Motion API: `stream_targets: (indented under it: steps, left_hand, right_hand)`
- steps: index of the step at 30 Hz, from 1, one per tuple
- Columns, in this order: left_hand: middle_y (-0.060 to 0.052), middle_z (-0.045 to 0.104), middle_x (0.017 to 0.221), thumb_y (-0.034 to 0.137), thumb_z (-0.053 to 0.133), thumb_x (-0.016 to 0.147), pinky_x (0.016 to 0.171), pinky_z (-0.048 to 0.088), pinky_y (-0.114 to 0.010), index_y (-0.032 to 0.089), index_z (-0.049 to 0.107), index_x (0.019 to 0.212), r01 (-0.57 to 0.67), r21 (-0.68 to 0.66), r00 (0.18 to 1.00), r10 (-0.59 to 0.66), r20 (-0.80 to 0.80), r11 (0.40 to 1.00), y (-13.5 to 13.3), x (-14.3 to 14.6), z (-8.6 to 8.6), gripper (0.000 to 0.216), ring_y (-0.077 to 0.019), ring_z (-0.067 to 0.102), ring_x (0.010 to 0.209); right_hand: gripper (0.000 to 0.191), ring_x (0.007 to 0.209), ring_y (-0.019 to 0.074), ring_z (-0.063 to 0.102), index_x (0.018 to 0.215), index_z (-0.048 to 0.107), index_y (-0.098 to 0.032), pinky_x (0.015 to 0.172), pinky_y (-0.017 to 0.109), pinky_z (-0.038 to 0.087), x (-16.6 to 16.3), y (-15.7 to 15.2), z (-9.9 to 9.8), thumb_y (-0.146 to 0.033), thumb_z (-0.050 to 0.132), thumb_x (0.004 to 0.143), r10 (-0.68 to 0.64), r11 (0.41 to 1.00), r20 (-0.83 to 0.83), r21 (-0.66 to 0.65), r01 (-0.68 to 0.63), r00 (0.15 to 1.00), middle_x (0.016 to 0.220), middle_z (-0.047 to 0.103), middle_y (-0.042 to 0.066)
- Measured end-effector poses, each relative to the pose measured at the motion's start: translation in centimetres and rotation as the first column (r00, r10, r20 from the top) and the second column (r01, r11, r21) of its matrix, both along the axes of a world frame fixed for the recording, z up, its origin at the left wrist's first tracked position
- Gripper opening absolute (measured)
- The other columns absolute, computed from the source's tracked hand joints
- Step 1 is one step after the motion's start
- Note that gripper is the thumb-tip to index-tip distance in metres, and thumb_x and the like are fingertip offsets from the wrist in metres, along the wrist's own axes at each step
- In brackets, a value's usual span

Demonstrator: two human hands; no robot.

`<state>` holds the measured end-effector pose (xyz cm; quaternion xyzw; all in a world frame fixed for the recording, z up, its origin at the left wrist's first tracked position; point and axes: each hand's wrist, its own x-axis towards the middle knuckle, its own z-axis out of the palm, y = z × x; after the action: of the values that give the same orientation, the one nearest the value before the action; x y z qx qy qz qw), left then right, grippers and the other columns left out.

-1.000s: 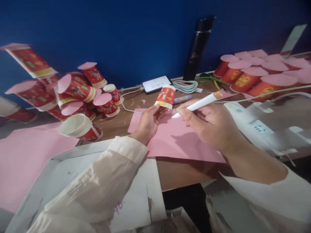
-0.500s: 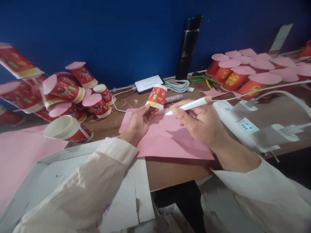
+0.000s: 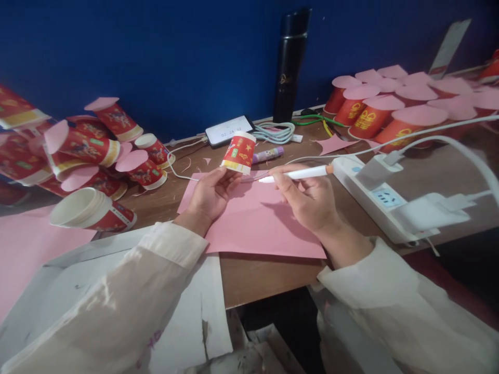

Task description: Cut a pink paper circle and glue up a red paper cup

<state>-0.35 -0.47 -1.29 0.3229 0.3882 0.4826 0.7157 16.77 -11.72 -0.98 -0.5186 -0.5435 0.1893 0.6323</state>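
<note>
Between the fingers of my left hand (image 3: 210, 196) is a red paper cup (image 3: 238, 151) with a yellow band, gripped near its lower edge. My right hand (image 3: 307, 200) is closed around a white pen (image 3: 298, 173) with an orange end, its tip pointing left toward the cup but apart from it. Both hands are above a sheet of pink paper (image 3: 265, 228) on the brown table. A purple glue stick (image 3: 268, 154) lies just behind the cup.
Red cups topped with pink paper (image 3: 419, 115) stand at right; more cups (image 3: 88, 143) are piled at left beside nested cups (image 3: 93, 210). A phone (image 3: 229, 130), black bottle (image 3: 290, 67) and white power strip (image 3: 366, 182) with cables surround the workspace.
The view has shifted slightly right. The pen has turned flatter, closer to level, in my right hand. My left hand still holds the cup.
</note>
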Motion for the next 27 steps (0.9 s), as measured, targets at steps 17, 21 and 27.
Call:
stream_targets:
  steps: [17,21,27]
  left_hand:
    - [-0.007,0.077,0.078,0.011,0.060,0.096,0.076,0.063,-0.023,0.012,0.071,0.085,0.039,-0.045,0.992,-0.034,0.121,0.998,-0.3,0.1,-0.1,0.016,-0.0136,0.074,0.072]
    - [-0.008,0.078,0.081,0.011,0.062,0.095,0.080,0.063,-0.026,0.011,0.072,0.089,0.041,-0.084,0.992,-0.031,0.119,0.996,-0.4,0.1,-0.1,0.012,-0.0146,0.075,0.073]
    - [-0.011,0.079,0.085,0.012,0.060,0.096,0.086,0.059,-0.030,0.009,0.074,0.093,0.083,-0.057,0.990,-0.076,0.122,0.995,-0.6,0.3,0.0,0.015,-0.0171,0.075,0.075]
  right_hand:
    - [0.030,0.060,0.0123,0.061,0.092,0.078,-0.024,0.061,0.027,0.051,0.6,0.0,0.1,-0.051,0.068,0.095,-0.069,0.996,0.054,-0.051,0.072,0.996,0.068,0.068,-0.002]
    - [0.033,0.058,0.0134,0.059,0.089,0.078,-0.024,0.062,0.029,0.050,0.9,-0.1,0.1,-0.054,0.066,0.096,-0.119,0.990,0.095,-0.066,0.126,0.988,0.063,0.064,-0.002]
    - [0.030,0.057,0.0152,0.059,0.100,0.078,-0.027,0.058,0.030,0.050,1.1,-0.1,-0.1,-0.054,0.065,0.097,-0.158,0.986,0.136,-0.026,0.163,0.978,0.059,0.061,-0.003]
